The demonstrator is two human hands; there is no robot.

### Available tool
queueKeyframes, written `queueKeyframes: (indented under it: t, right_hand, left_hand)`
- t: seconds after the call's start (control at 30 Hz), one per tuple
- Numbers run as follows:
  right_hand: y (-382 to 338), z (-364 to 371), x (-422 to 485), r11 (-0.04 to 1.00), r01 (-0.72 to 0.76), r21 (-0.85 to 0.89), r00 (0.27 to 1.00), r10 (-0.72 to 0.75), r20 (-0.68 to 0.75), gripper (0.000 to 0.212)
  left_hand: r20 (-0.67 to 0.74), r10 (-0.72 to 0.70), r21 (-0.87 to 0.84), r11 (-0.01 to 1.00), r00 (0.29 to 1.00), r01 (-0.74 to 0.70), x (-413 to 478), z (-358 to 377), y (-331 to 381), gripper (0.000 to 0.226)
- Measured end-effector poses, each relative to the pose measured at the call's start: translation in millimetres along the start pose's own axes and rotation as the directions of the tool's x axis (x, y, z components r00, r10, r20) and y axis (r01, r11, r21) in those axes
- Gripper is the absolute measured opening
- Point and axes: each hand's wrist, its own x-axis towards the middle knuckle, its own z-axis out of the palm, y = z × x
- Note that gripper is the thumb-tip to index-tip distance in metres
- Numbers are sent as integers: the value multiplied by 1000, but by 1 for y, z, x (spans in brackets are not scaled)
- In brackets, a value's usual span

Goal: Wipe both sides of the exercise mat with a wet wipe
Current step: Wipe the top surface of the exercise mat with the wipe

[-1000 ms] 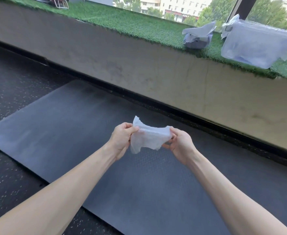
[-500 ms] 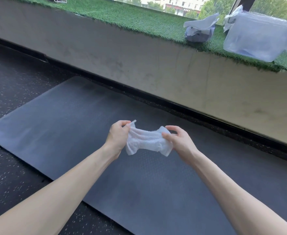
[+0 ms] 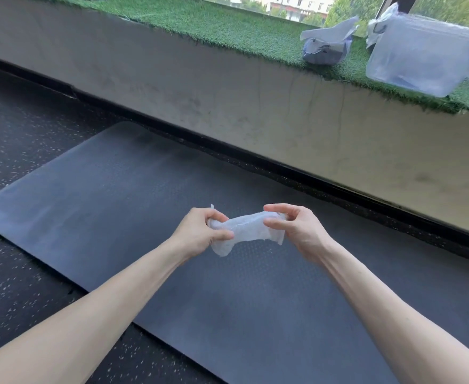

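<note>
Your left hand (image 3: 200, 234) and right hand (image 3: 297, 231) each pinch an end of the wet wipe (image 3: 245, 227), held above the exercise mat (image 3: 111, 184). It looks light, limp and damp, so bunch it under flat fingers to wipe.

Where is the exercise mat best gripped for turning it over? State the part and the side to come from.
Probably the short left end of the exercise mat, approached from the open floor beyond it. That edge lies flat and free; the far long edge runs close along the wall. The left hand and right hand both pinch the wet wipe, so free one first.
</note>
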Motion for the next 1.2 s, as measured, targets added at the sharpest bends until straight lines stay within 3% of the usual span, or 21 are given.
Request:
queueKeyframes:
  t: [0.07, 0.23, 0.33, 0.4, 0.5, 0.57, 0.63, 0.7, 0.8, 0.87, 0.93, 0.97, 1.03, 1.1, 1.2]
  right_hand:
    - [0, -4, -1, 984, 28, -179, 999, -34, -28, 27]
    - [11, -5, 1, 895, 38, -444, 996, -70, -57, 9]
    - [11, -6, 1, 884, 55, -464, 998, -59, 5, 7]
    - [5, -9, 1, 911, 71, -407, 996, -43, 77, 8]
    - [-4, -5, -1, 901, 76, -427, 990, -18, 137, 8]
    - [-3, 1, -2, 873, 95, -478, 995, -71, 69, 9]
    - [3, 6, -1, 832, 142, -536, 984, -179, -16, 9]
    - [11, 12, -2, 791, 239, -563, 948, -315, -38, 9]
    - [22, 26, -12, 712, 390, -584, 902, -422, 88, 9]
    - [24, 29, -18, 718, 383, -582, 923, -328, 202, 13]
    - [19, 19, -21, 826, 273, -494, 951, -154, 267, 27]
    - [15, 12, -20, 882, 215, -419, 953, -97, 286, 31]
    - [13, -2, -15, 916, 194, -351, 955, -94, 282, 29]
    - [18, -13, -9, 909, 205, -363, 973, -148, 179, 11]
    - [30, -15, -9, 933, 154, -326, 962, -67, 263, 29]
  left_hand:
    - [-13, 31, 59, 998, 999, -30, 0, 0, -2, 9]
    - [-45, 142, 307, 944, 989, -122, 0, 3, -5, 19]
    - [120, 237, 332, 906, 964, -264, -1, 4, -3, 15]
    - [207, 153, 216, 956, 966, -198, -5, 8, 2, 10]
    - [179, 86, 220, 967, 980, -125, -7, 25, 5, 23]
    - [109, 95, 289, 949, 989, -124, -3, 37, 3, 23]
    - [15, 32, 292, 956, 999, -35, 4, 46, -2, 38]
    - [-56, -124, 156, 979, 991, 131, 9, 54, -3, 43]
    - [-62, -314, -187, 936, 947, 298, 11, 66, 6, 35]
    - [6, -340, -408, 858, 941, 312, 11, 69, 12, 25]
    - [87, -295, -518, 803, 952, 296, 10, 67, 12, 25]
    - [110, -252, -501, 821, 962, 272, 8, 66, 9, 28]
    - [137, -121, -278, 948, 983, 155, 7, 62, 1, 28]
    - [204, -13, -99, 995, 979, 34, 6, 60, -1, 12]
    - [272, 44, -91, 996, 961, -20, 1, 57, 6, 7]
